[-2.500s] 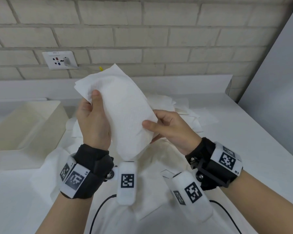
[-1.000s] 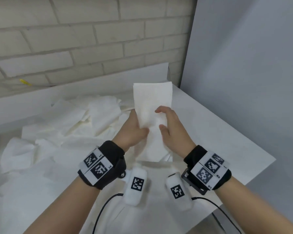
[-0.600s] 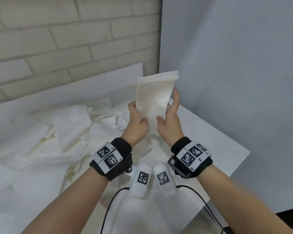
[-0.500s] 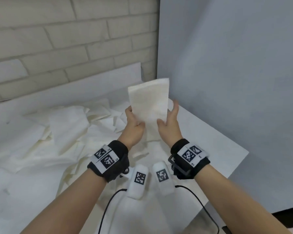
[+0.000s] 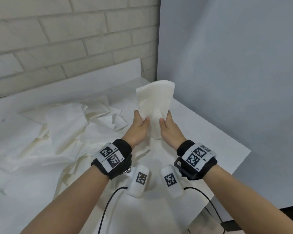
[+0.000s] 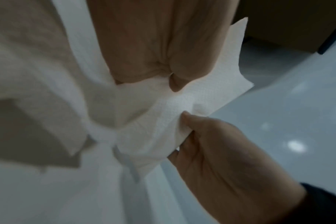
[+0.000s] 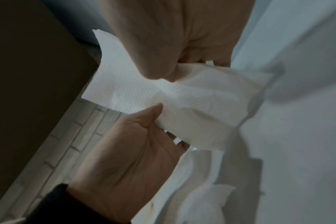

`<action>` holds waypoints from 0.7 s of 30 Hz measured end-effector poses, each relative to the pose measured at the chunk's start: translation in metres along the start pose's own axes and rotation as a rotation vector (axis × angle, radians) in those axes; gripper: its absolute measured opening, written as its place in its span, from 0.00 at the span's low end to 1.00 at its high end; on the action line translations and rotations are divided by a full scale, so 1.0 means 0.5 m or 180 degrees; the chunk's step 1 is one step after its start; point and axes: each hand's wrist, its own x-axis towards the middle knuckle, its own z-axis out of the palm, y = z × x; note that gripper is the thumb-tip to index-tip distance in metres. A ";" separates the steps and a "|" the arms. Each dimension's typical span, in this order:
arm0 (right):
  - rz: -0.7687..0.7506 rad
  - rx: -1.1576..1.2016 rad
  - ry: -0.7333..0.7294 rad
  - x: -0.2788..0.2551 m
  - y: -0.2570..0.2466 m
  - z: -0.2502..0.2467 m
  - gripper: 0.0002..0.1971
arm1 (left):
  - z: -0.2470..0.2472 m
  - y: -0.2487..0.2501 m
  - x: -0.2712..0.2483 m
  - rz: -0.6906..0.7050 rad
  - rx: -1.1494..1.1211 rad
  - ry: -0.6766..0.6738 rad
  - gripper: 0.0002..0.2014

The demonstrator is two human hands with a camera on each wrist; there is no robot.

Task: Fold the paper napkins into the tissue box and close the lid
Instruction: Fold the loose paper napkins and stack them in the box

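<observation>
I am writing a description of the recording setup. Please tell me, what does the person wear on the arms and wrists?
Both forearms are bare, with no sleeves. Each wrist carries a black band: the left band and the right band each bear white plates with black square code markings. A white capsule-shaped unit with one such marking hangs under each wrist, and a thin black cable runs from each.

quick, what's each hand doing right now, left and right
Left hand: closed, pinching the left side of the folded napkin, held up above the table.
Right hand: closed, pinching the same napkin's right side.
</observation>
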 end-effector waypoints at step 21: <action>-0.0385 -0.0884 0.0256 0.016 0.008 -0.064 0.18 | -0.013 0.057 -0.002 0.0570 -0.0628 0.0785 0.21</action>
